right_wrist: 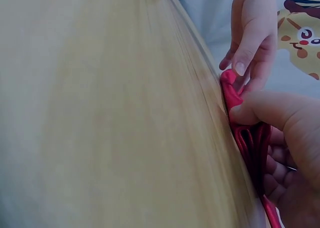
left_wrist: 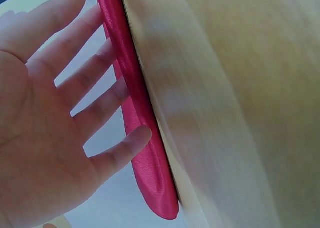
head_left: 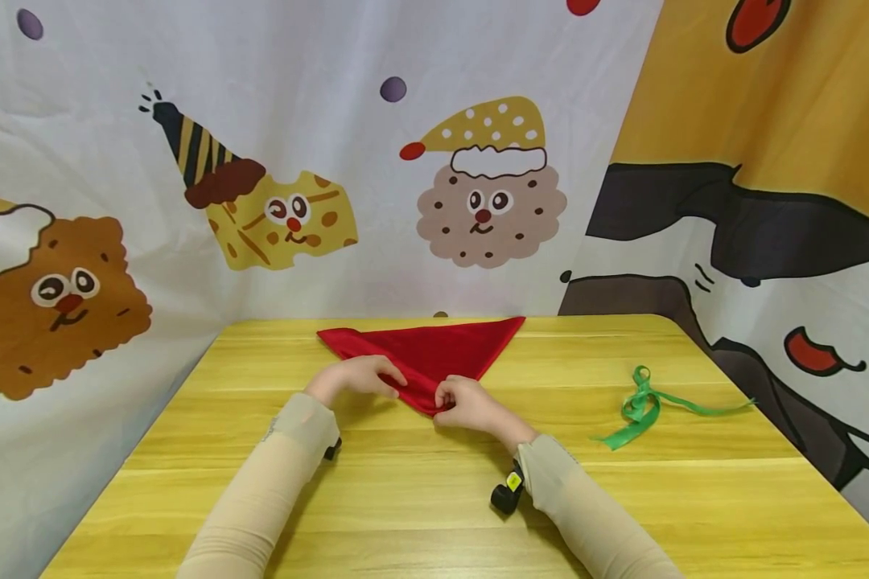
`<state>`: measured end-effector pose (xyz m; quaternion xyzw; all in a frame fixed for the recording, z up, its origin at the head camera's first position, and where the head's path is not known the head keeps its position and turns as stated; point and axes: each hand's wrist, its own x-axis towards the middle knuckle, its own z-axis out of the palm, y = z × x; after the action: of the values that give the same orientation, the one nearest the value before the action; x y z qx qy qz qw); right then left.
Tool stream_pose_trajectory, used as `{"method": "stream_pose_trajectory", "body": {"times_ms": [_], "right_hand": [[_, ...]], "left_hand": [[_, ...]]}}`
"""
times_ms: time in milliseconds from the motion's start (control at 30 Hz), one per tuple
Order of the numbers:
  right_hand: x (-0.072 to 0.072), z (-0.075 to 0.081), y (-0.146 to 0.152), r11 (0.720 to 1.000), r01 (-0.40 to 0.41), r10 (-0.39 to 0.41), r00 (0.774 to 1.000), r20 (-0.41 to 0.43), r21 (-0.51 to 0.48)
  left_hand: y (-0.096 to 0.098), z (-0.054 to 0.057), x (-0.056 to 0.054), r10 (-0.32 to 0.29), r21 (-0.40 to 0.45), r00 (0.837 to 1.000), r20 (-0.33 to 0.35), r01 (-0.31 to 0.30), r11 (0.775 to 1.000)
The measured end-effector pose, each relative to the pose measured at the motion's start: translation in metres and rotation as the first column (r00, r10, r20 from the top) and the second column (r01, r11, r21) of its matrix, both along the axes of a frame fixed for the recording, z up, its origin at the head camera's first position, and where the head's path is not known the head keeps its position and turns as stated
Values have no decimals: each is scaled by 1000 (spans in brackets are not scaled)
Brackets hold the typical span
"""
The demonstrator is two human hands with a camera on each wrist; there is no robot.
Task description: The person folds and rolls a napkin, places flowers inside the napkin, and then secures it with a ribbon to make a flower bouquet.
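A shiny red cloth [head_left: 434,350] lies near the table's far edge, folded to a triangle whose long side faces away and whose point faces me. My right hand [head_left: 471,404] pinches the cloth near that point. The right wrist view shows its thumb [right_wrist: 250,110] on top of gathered folds, with curled fingers behind them. My left hand [head_left: 356,376] rests along the triangle's left slanting side. Seen in the left wrist view, its fingers [left_wrist: 80,78] are spread and fairly straight, their tips touching the red fabric [left_wrist: 145,153]. The cloth's underside is hidden.
To the right on the wooden table [head_left: 405,515] lies a green ribbon [head_left: 633,430] with a loop and loose tails. A curtain [head_left: 384,241] with cartoon prints hangs behind the table and at its sides. Small black devices [head_left: 507,497] are strapped at the wrists.
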<state>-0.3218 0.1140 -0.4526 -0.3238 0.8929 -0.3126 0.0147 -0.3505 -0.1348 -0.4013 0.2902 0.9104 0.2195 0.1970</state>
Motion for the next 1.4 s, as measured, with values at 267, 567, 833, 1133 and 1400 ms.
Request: {"method": "stream_pose_trajectory", "body": {"times_ms": [267, 567, 833, 1133, 1400], "right_hand": [[2, 2, 0, 1000, 19, -19, 1000, 0, -18], [0, -2, 3, 992, 56, -47, 995, 87, -112], [2, 5, 5, 983, 89, -60, 983, 175, -160], [0, 5, 9, 976, 118, -70, 966, 250, -185], [-2, 2, 10, 960, 112, -31, 952, 303, -255]], "left_hand": [[0, 0, 0, 1, -12, 1000, -6, -1, 1000], [1, 0, 1, 19, -5, 1000, -9, -19, 1000], [4, 1, 2, 23, 7, 1000, -13, -23, 1000], [5, -1, -1, 10, 1, 1000, -30, -10, 1000], [6, -3, -2, 19, -4, 999, -42, -19, 1000]]}}
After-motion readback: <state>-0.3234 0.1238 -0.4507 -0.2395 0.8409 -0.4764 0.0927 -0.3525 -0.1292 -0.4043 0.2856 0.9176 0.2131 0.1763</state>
